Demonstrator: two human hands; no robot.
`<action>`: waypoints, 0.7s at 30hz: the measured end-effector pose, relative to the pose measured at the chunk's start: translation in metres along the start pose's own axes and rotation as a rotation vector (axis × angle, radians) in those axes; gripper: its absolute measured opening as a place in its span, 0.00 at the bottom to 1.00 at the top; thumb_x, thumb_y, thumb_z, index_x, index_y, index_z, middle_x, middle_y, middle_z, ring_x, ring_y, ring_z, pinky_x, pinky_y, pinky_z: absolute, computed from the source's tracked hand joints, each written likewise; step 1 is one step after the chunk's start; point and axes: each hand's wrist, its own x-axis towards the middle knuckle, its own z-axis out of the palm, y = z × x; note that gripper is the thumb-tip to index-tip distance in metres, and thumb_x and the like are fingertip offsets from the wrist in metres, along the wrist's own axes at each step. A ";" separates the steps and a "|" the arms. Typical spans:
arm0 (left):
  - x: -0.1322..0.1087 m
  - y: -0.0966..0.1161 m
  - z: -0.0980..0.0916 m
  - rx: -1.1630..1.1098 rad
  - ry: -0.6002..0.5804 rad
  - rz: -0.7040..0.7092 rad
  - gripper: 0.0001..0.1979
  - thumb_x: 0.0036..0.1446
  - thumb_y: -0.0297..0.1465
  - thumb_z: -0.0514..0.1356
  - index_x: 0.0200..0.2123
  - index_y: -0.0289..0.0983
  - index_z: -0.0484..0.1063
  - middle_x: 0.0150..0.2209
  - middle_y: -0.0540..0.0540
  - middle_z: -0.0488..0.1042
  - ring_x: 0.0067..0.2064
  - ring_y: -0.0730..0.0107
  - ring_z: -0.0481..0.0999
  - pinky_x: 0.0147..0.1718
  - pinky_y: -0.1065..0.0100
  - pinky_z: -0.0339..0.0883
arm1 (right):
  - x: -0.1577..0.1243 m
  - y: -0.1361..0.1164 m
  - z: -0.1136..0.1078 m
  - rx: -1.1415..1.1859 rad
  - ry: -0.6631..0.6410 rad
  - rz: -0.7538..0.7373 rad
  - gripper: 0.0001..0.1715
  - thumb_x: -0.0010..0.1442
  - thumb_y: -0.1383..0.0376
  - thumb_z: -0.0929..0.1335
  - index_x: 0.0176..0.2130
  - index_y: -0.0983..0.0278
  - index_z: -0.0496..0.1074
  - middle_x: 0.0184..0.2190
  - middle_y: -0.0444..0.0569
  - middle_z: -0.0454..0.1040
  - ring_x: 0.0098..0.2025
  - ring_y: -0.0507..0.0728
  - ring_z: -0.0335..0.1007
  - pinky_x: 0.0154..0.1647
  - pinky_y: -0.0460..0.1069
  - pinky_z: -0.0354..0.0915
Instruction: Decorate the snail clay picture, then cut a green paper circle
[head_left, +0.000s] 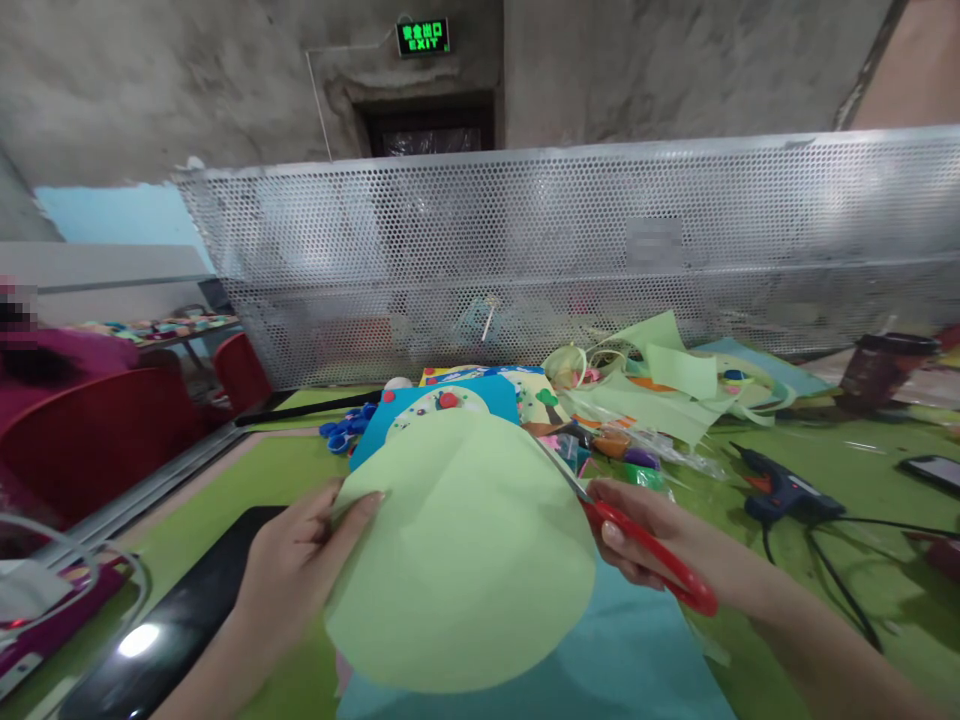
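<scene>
A large, roughly round sheet of light green paper [457, 560] is held up in front of me. My left hand [300, 550] pinches its left edge, thumb on the near face. Red-handled scissors [652, 555] are in my right hand [637, 520], fingers wrapped about the handles. Their blades lie along the paper's upper right edge, pointing up and left. Whether the blades are parted I cannot tell. Beneath the paper lies a light blue sheet [637, 660]. Just beyond it is a blue card [495, 395] decorated with red dots.
Paper scraps [675, 375] are heaped at the back right. A glue gun [795, 490] with a cord, a phone [934, 470] and a dark cup [885, 370] stand or lie right. A black tablet-like slab [187, 600] and power strip [67, 620] are left. A perforated metal screen [525, 230] closes the back.
</scene>
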 end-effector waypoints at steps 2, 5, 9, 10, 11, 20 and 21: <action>0.000 -0.001 0.000 0.018 -0.007 0.006 0.20 0.48 0.48 0.56 0.17 0.41 0.54 0.13 0.57 0.51 0.17 0.74 0.55 0.16 0.73 0.49 | 0.001 0.001 -0.001 -0.010 0.008 0.009 0.21 0.57 0.47 0.64 0.34 0.62 0.59 0.23 0.38 0.55 0.21 0.46 0.49 0.19 0.43 0.49; 0.000 -0.002 0.000 0.048 -0.016 0.032 0.20 0.50 0.47 0.55 0.17 0.41 0.55 0.13 0.58 0.53 0.16 0.74 0.56 0.17 0.73 0.50 | 0.002 0.003 -0.001 -0.003 0.009 0.035 0.19 0.58 0.49 0.64 0.34 0.62 0.59 0.22 0.37 0.55 0.20 0.45 0.49 0.18 0.42 0.48; -0.002 -0.005 -0.001 0.056 -0.023 0.061 0.19 0.51 0.47 0.54 0.18 0.41 0.56 0.13 0.58 0.52 0.17 0.75 0.56 0.17 0.73 0.50 | 0.001 0.001 0.000 -0.016 0.023 0.036 0.19 0.58 0.50 0.64 0.33 0.62 0.58 0.22 0.37 0.54 0.21 0.46 0.48 0.19 0.42 0.48; -0.003 -0.006 -0.001 0.058 -0.022 0.071 0.19 0.51 0.47 0.54 0.18 0.41 0.55 0.13 0.58 0.51 0.17 0.75 0.56 0.16 0.73 0.50 | 0.001 0.001 0.000 -0.023 0.023 0.033 0.20 0.58 0.49 0.63 0.33 0.62 0.58 0.22 0.37 0.54 0.21 0.46 0.49 0.19 0.42 0.49; -0.003 -0.006 -0.001 0.062 -0.024 0.084 0.20 0.51 0.46 0.54 0.18 0.41 0.53 0.13 0.58 0.50 0.16 0.76 0.55 0.16 0.73 0.49 | 0.000 0.000 0.000 -0.031 0.019 0.029 0.20 0.58 0.48 0.63 0.33 0.62 0.58 0.23 0.38 0.54 0.22 0.46 0.49 0.20 0.43 0.49; -0.001 -0.004 -0.001 0.095 -0.013 0.122 0.20 0.51 0.46 0.53 0.17 0.40 0.52 0.14 0.58 0.48 0.16 0.76 0.53 0.16 0.73 0.47 | 0.003 0.004 -0.001 -0.033 0.004 0.039 0.20 0.57 0.48 0.64 0.33 0.62 0.58 0.22 0.37 0.55 0.20 0.46 0.49 0.18 0.43 0.48; -0.001 -0.004 -0.001 0.092 -0.030 0.120 0.20 0.51 0.46 0.53 0.17 0.41 0.53 0.14 0.58 0.48 0.16 0.76 0.54 0.16 0.73 0.47 | 0.003 0.004 -0.001 -0.034 0.002 0.043 0.21 0.57 0.48 0.64 0.33 0.62 0.58 0.22 0.37 0.54 0.20 0.46 0.49 0.18 0.43 0.48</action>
